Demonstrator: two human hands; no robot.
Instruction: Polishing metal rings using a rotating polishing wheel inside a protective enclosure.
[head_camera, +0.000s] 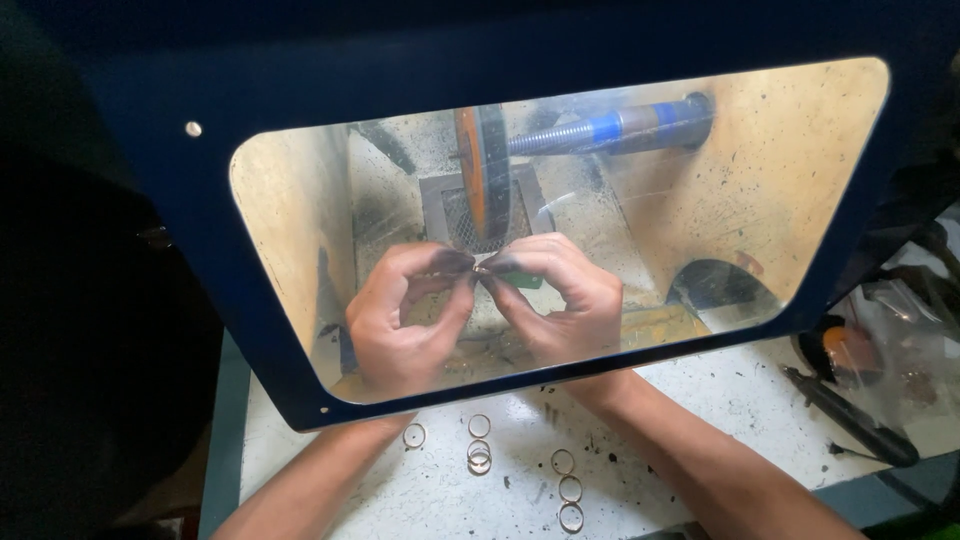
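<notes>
Hands: two, both inside the blue polishing cabinet (180, 200), seen through its clear window (800, 180).
Left hand (400, 320): fingers curled, thumb and forefinger blackened, pinched together on a small ring (481, 270).
Right hand (560, 295): fingertips likewise dark and pinched on the same small ring, from the other side.
Small ring: one, held between both hands, just in front of and below the wheel; too small to tell more.
Polishing wheel (480, 170): one, orange and black, upright on a spindle (610, 128) with a blue band.
Grille (455, 215): one grey mesh opening behind the wheel.
Loose rings (479, 456): about seven on the white bench (730, 400) outside the cabinet, between the forearms: one at left, three in the middle with two overlapping, three in a column at right.
Black tool (850, 418): one, lying on the bench at far right, well apart from the hands.
</notes>
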